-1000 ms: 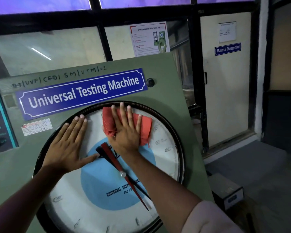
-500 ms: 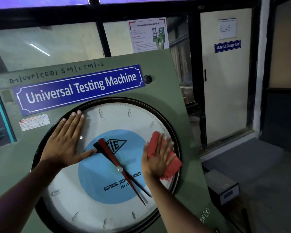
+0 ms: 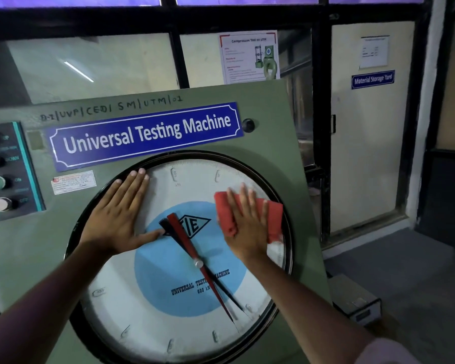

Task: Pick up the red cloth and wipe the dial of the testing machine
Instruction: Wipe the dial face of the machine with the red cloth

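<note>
Right hand (image 3: pixel 247 227) pressing cloth (image 3: pixel 275 219) flat on dial (image 3: pixel 168 324); left hand (image 3: pixel 118 219) bracing open. Advice: overlapping strokes, even pressure.

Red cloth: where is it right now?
Head view: red cloth pressed flat under the right hand on the dial glass, upper right, by the black rim.

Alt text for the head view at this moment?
A right hand presses a red cloth flat against the upper right of a large round dial on a green testing machine. The left hand lies flat on the dial's upper left.
</note>
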Demonstrator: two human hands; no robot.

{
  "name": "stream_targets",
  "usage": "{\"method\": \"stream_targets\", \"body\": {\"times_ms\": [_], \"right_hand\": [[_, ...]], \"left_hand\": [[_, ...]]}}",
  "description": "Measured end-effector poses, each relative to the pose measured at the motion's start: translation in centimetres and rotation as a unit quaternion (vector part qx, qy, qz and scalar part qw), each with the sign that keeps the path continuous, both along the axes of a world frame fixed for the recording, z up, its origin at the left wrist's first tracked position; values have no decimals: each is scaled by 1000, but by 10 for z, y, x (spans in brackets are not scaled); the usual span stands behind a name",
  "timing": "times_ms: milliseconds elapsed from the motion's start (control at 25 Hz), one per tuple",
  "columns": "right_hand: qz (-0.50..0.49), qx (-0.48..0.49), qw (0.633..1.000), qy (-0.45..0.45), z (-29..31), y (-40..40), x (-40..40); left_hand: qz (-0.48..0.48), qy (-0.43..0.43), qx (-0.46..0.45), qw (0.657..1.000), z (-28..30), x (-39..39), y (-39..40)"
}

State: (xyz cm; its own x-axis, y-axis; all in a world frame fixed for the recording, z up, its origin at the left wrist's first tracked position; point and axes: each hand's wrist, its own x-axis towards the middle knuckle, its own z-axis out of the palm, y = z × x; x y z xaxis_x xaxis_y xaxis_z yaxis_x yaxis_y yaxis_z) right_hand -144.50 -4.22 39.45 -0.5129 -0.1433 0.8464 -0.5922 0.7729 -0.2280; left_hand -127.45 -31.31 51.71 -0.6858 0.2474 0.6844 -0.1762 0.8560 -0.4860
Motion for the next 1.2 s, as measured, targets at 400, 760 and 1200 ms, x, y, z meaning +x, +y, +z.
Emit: {"method": "stream_targets", "body": {"times_ms": [400,760,1200], "right_hand": [[68,59,994,68,19,-38,26],[16,-72,997,-37,68,-71,38],[14,-42,998,-55,59,-52,36]], "left_hand": [[5,9,21,1000,-4,4,2],[53,89,161,981,-71,33,0],[66,112,187,974,-84,45,1]]}}
